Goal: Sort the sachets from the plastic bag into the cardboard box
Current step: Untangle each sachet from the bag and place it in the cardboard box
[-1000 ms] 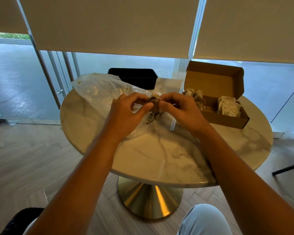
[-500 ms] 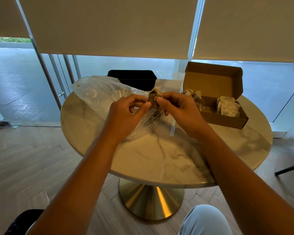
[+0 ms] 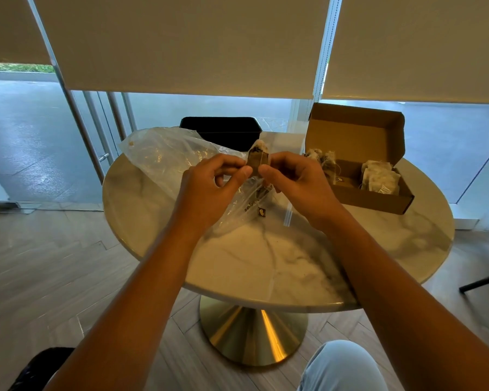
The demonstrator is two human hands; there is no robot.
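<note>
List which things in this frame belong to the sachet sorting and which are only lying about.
Part of the job:
- small brown sachet, pinched between left hand and right hand
- crumpled clear plastic bag on the table
- open brown cardboard box holding sorted sachets

Lying about:
- round marble table
- black chair back behind the table

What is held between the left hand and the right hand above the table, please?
In the head view, one sachet stands upright between the left hand and right hand, pinched by both, above the plastic bag.
</note>
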